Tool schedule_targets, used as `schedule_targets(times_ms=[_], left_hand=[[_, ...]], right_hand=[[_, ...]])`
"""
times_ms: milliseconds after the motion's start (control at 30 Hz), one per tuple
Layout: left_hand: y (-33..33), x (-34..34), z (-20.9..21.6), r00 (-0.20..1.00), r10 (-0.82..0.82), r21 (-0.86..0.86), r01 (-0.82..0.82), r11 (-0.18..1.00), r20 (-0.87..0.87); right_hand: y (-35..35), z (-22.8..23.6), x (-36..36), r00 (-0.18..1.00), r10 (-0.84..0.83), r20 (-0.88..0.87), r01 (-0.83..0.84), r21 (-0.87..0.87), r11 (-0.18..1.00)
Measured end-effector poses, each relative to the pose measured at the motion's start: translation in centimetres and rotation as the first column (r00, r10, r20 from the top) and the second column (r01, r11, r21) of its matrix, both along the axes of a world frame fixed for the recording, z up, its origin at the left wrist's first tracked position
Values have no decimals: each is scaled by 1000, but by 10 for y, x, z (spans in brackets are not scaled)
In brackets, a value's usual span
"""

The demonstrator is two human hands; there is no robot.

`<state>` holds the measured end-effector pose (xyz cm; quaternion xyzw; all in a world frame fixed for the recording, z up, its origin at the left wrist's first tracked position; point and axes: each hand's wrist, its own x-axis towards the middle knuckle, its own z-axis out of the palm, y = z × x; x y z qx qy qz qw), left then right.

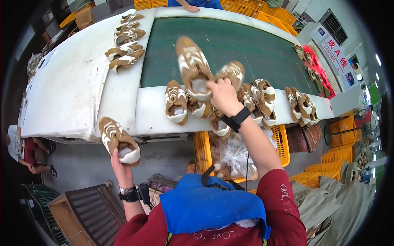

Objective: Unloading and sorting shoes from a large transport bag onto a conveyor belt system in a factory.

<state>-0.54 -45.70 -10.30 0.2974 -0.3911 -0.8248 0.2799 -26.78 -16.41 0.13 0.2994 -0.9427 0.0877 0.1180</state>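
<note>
1. Left hand (122,170) grips a lace-up sneaker (111,132) near its heel, by the worktable's (69,86) front edge; support it evenly.
2. Right hand (225,97) pinches a second sneaker (192,61) above the worktable (grip on the adjacent sneaker (233,72): cannot tell); avoid scuffing either.

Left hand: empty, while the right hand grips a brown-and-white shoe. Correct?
Not quite. The left hand isn't empty: the head view shows it holding a laced shoe, also brown and white. The right hand does grip a brown-and-white shoe.
</note>
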Motion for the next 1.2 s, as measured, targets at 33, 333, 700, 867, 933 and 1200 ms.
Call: schedule_targets(times_ms=[33, 333, 700, 867, 933, 1200], left_hand=[[0, 5, -3, 1000, 17, 8, -17, 1000, 3], [22, -48, 5, 989, -144, -20, 145, 989, 41], [200, -134, 50, 532, -845, -113, 837, 535, -54], [306, -134, 71, 338, -941, -120, 935, 335, 11], [349, -127, 76, 237, -971, -149, 960, 237, -19], [488, -54, 106, -126, -991, -235, 965, -113, -42]], right_hand=[[7, -14, -2, 997, -68, 36, 64, 98, 993], [85, -66, 24, 972, -95, 214, 98, -2, 995], [315, 29, 239, 805, -589, -73, 488, -484, 726], [473, 56, 416, 80, -931, -355, 832, -491, 259], [502, 38, 475, -318, -809, -494, 915, -383, -126], [548, -32, 509, 351, -745, 568, 923, -346, 171]])
